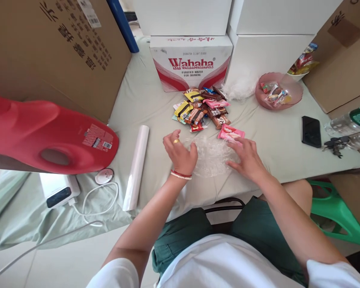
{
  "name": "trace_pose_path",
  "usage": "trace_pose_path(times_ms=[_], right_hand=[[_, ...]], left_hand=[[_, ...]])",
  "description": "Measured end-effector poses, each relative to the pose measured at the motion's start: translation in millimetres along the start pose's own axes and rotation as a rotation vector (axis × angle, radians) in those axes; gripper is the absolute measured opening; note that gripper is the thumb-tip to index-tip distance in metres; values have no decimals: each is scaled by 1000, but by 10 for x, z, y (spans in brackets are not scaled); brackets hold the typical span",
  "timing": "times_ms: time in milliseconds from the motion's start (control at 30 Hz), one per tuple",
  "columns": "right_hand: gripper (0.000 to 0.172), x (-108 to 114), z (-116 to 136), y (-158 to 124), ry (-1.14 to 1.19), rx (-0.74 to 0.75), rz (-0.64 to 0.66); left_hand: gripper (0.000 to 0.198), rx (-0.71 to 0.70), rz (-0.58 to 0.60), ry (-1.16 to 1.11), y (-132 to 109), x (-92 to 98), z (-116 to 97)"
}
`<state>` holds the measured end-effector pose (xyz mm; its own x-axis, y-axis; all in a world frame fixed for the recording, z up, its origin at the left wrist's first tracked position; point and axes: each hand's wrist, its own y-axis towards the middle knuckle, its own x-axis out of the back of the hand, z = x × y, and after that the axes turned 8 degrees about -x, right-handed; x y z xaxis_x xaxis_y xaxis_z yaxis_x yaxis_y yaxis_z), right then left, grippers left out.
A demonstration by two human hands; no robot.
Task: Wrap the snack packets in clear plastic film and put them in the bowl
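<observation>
Centre of frame: left hand (180, 154) and right hand (246, 158) lie flat, fingers spread, pinning opposite edges of a clear wrap sheet (211, 157) to keep it spread on the table (282, 152). Neither grips anything. A pink wafer pack (230, 132) touches the sheet's upper edge; snack pile (201, 109) above, wrap roll (136, 168) at left.

A storeroom or small packing corner of a home or shop is being shown. A cloth-covered table (144, 100) is being hemmed in by stacked cartons: brown boxes (48, 48) at far left and right, white boxes (183, 16) behind, a Wahaha water case (190, 62) in the middle. Wrapped snacks (201, 108) are being kept loose in a heap.
</observation>
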<state>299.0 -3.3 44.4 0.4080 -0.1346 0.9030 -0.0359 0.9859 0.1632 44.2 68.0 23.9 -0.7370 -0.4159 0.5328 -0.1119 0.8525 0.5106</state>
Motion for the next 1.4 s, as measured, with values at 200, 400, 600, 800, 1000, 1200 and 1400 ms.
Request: trace_pose_path(times_ms=[200,400,600,800,1000,1200,1400], right_hand=[[43,-143,196,444,-111,188,69],[10,-72,-23,429,44,129,374],[47,50,14,192,201,43,353],[17,-145,193,360,339,1,401],[25,-8,-219,818,370,-496,396],[33,318,39,794,-174,-341,50],[29,-58,874,34,-71,157,261]], left_hand=[[23,-287,211,197,-208,147,-48],[29,-425,707,254,-393,358,142],[58,-380,881,192,-540,728,321],[93,-346,1045,256,-463,736,379],[98,-324,1093,173,-380,842,499],[73,-269,1036,89,-335,905,520],[48,-230,679,261,-226,636,276]])
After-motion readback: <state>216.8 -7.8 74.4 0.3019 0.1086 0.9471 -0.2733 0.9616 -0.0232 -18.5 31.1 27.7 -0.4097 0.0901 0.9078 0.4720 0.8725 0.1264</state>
